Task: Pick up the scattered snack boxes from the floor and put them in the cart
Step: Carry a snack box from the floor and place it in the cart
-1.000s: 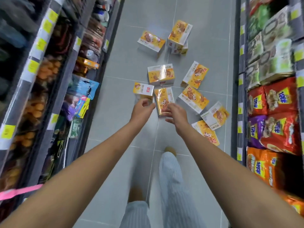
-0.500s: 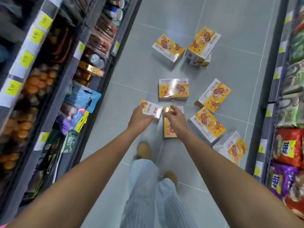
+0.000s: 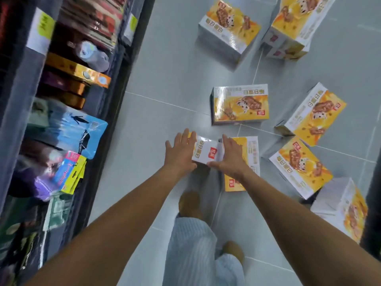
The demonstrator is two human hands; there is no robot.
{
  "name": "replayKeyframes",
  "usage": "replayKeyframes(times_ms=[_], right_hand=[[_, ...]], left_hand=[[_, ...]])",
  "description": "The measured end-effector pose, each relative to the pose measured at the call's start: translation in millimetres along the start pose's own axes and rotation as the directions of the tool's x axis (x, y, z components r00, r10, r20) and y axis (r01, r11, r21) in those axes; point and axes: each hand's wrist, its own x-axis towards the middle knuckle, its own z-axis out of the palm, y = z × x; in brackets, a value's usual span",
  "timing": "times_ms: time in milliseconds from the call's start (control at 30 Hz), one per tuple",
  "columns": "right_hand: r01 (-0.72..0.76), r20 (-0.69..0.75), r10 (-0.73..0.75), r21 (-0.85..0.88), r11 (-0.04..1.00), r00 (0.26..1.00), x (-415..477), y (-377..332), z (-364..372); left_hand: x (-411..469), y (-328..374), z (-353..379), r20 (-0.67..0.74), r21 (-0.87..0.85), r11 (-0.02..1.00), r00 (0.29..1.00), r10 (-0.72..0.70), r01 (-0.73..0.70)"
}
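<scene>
Several yellow-and-white snack boxes lie scattered on the grey tiled floor. The nearest snack box (image 3: 206, 152) stands on end, its white face with a red logo turned up. My left hand (image 3: 179, 152) presses flat against its left side and my right hand (image 3: 231, 155) against its right side, so the box is clamped between both palms. Just right of it another box (image 3: 248, 159) lies flat, partly under my right hand. More boxes sit beyond: a middle box (image 3: 240, 104), a far box (image 3: 227, 27) and a right box (image 3: 300, 166). No cart is in view.
A shelf unit (image 3: 115, 93) stocked with hanging packets runs along the left of the aisle. A dark shelf edge (image 3: 374, 203) borders the right. My legs in striped trousers (image 3: 191, 250) and brown shoes stand on the floor below the hands.
The view has dropped much closer to the floor. Both hands have closed in from either side onto the upright box, which they only touched before.
</scene>
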Motion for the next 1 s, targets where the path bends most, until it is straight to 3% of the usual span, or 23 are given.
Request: replayKeyframes(times_ms=[133,333,500,667,767,867,1000], right_hand=[[0.041,0.006,-0.041,-0.185,0.982,0.999,28,19,29],[0.090,-0.061,-0.102,-0.178,0.980,0.993,44,25,37],[0.179,-0.023,-0.198,-0.340,0.923,0.980,32,12,18],[0.252,0.082,-0.238,-0.265,0.931,0.968,-2,-6,-6],[0.202,0.024,-0.200,-0.136,0.970,0.979,-36,-18,-21],[0.098,-0.021,-0.098,0.006,0.995,0.995,-69,-25,-35],[0.000,-0.019,0.003,0.115,0.993,1.000,-119,-29,-46]], left_hand=[[35,-7,36,0.000,0.092,0.995,0.999,0.049,-0.049],[56,-20,49,-0.167,0.062,0.984,0.970,0.177,-0.169],[38,-25,31,-0.168,0.032,0.983,0.968,0.186,-0.183],[-2,-28,5,-0.140,-0.039,0.986,0.978,0.153,-0.160],[-39,-24,-18,-0.137,-0.193,0.981,0.990,-0.009,-0.018],[-78,-33,-34,-0.082,-0.443,0.876,0.965,-0.249,0.189],[-148,-45,-46,0.090,-0.777,0.539,0.906,-0.414,0.324]])
